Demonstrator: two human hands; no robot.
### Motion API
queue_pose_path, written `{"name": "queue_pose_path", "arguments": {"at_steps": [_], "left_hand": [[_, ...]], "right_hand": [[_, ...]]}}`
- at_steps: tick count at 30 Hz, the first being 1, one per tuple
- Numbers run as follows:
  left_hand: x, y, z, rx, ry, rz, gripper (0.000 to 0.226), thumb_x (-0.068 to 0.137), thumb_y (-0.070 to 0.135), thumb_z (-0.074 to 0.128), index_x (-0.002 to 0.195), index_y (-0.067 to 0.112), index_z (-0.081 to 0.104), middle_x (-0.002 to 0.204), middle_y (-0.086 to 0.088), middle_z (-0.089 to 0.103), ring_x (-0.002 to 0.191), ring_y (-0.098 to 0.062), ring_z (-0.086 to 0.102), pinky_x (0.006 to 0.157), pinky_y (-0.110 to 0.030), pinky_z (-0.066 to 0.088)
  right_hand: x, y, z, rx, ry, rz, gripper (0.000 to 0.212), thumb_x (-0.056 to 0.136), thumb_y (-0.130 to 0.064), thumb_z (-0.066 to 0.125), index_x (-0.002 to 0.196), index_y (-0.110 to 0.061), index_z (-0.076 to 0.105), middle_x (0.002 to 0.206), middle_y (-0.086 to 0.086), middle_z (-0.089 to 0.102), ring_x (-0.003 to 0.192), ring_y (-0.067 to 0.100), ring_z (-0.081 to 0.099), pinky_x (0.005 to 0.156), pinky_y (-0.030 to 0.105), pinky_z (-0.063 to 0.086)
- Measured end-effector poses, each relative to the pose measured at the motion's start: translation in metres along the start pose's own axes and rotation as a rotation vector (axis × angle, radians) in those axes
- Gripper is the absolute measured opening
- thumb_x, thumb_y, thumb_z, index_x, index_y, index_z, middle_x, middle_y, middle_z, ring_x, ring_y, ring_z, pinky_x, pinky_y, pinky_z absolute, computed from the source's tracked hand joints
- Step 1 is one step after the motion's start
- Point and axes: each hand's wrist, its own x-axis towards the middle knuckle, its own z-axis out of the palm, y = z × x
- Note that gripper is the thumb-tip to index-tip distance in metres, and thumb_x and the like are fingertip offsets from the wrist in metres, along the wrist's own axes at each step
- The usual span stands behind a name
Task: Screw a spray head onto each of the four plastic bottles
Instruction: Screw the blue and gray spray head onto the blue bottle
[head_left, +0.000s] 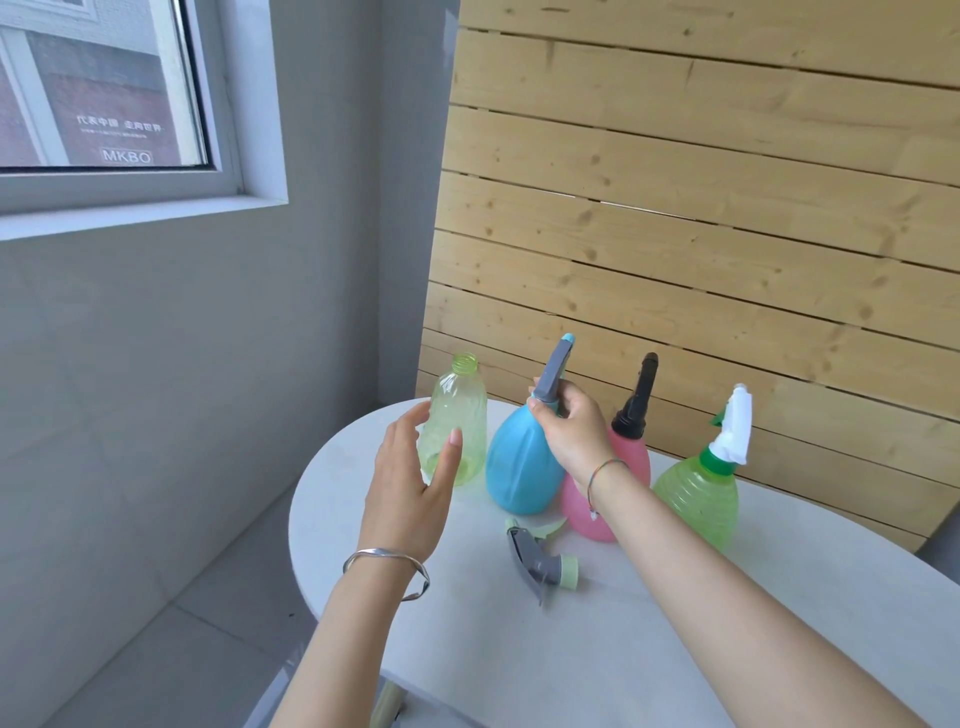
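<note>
where the right hand (569, 426) pinches the collar of the grey spray head (553, 376), that head sits on the neck of the blue bottle (519, 467), nozzle angled up toward the slatted wood wall (701, 208). just left, the clear green bottle (454, 415) stands uncapped near the table's far-left edge, and the left hand (410, 493) hovers beside it, fingers spread, holding nothing. a pink bottle (631, 457) with black head and a green bottle (698, 499) with white head stand to the right. one loose grey-green spray head (540, 558) lies in front on the white table (649, 649), whose near surface is bare.
</note>
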Motion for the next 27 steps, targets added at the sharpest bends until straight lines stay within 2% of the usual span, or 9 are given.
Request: {"name": "queue_pose_path", "arguments": {"at_steps": [4,6,10,14,17,20,24,27], "left_hand": [[-0.001,0.000,0.002,-0.007,-0.017,-0.009,0.060,0.081,0.060,0.035,0.131,0.027,0.040,0.133,0.010,0.046,0.123,-0.012,0.044,0.088,-0.022,0.035],[-0.001,0.000,0.003,-0.007,-0.022,-0.010,0.061,0.081,0.060,0.035,0.132,0.026,0.040,0.135,0.008,0.046,0.124,-0.012,0.044,0.089,-0.023,0.035],[-0.001,0.000,0.003,-0.005,-0.018,-0.014,0.057,0.084,0.056,0.037,0.132,0.026,0.040,0.135,0.008,0.047,0.124,-0.013,0.044,0.092,-0.024,0.034],[0.000,0.001,0.003,-0.001,-0.020,-0.016,0.061,0.082,0.059,0.035,0.132,0.025,0.040,0.135,0.007,0.047,0.123,-0.013,0.045,0.091,-0.023,0.034],[0.000,0.000,0.003,0.007,-0.025,-0.018,0.061,0.082,0.059,0.035,0.132,0.025,0.041,0.135,0.006,0.047,0.123,-0.013,0.045,0.091,-0.024,0.034],[0.000,-0.002,0.004,0.020,-0.026,-0.031,0.055,0.087,0.055,0.037,0.132,0.024,0.041,0.135,0.006,0.048,0.122,-0.014,0.046,0.089,-0.023,0.034],[0.001,-0.004,0.003,0.042,-0.027,-0.067,0.048,0.091,0.048,0.042,0.132,0.023,0.041,0.135,0.004,0.048,0.123,-0.016,0.046,0.089,-0.025,0.036],[-0.001,-0.004,0.001,0.022,-0.015,-0.078,0.046,0.091,0.046,0.043,0.131,0.022,0.042,0.134,0.003,0.049,0.122,-0.018,0.047,0.090,-0.026,0.037]], "right_hand": [[0.001,-0.004,-0.002,-0.081,-0.030,0.015,0.024,0.093,-0.016,0.052,0.116,-0.013,0.057,0.115,0.009,0.063,0.103,0.023,0.057,0.079,0.025,0.038],[0.001,-0.006,-0.002,-0.109,-0.035,0.013,0.024,0.093,-0.017,0.052,0.116,-0.011,0.057,0.116,0.010,0.064,0.098,0.022,0.055,0.077,0.025,0.036],[-0.001,-0.006,-0.002,-0.116,-0.015,0.008,0.025,0.092,-0.017,0.053,0.116,-0.010,0.057,0.115,0.010,0.064,0.095,0.018,0.053,0.079,0.025,0.037],[-0.003,-0.004,-0.003,-0.099,-0.006,0.018,0.026,0.093,-0.017,0.053,0.118,-0.012,0.056,0.114,0.008,0.063,0.099,0.020,0.056,0.080,0.026,0.039],[-0.003,-0.004,-0.004,-0.093,-0.020,0.033,0.032,0.093,-0.017,0.052,0.125,-0.011,0.053,0.128,0.007,0.059,0.116,0.021,0.054,0.088,0.025,0.038],[-0.006,-0.004,-0.009,-0.090,-0.013,0.033,0.048,0.091,-0.020,0.056,0.137,-0.014,0.041,0.145,0.000,0.044,0.133,0.017,0.041,0.094,0.021,0.031],[-0.018,-0.011,-0.012,-0.127,0.088,-0.101,0.053,0.087,-0.013,0.060,0.136,-0.017,0.037,0.144,0.000,0.042,0.129,0.010,0.039,0.094,0.015,0.027],[-0.025,-0.027,-0.007,-0.125,0.173,-0.291,0.053,0.083,-0.015,0.066,0.130,-0.016,0.042,0.131,-0.003,0.045,0.117,0.006,0.041,0.087,-0.002,0.026]]}}
